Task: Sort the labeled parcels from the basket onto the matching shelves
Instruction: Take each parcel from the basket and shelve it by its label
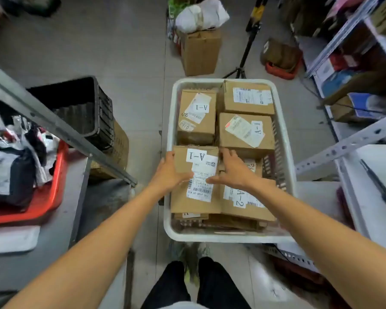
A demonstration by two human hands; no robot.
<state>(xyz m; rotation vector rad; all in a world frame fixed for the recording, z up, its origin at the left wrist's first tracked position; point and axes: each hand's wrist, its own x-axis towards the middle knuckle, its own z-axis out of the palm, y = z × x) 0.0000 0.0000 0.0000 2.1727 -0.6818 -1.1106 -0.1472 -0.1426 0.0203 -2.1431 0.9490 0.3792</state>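
Note:
A white plastic basket (285,139) on the floor holds several cardboard parcels. The near-left parcel (194,204) carries an A-1 label and a barcode sticker. My left hand (168,172) grips its left side with the thumb on top. My right hand (231,169) grips its right side, fingers curled over the far right corner. Beside it lies a parcel labeled A-2 (245,206), partly hidden under my right wrist. Two more A-1 parcels (196,117) (245,132) and another parcel (247,97) fill the far half.
A metal shelf (54,123) at the left holds a red tray (42,201) of bagged parcels. A black crate (91,108) stands behind it. White shelving (348,141) lines the right. A cardboard box (200,52) and a tripod (243,59) stand beyond the basket.

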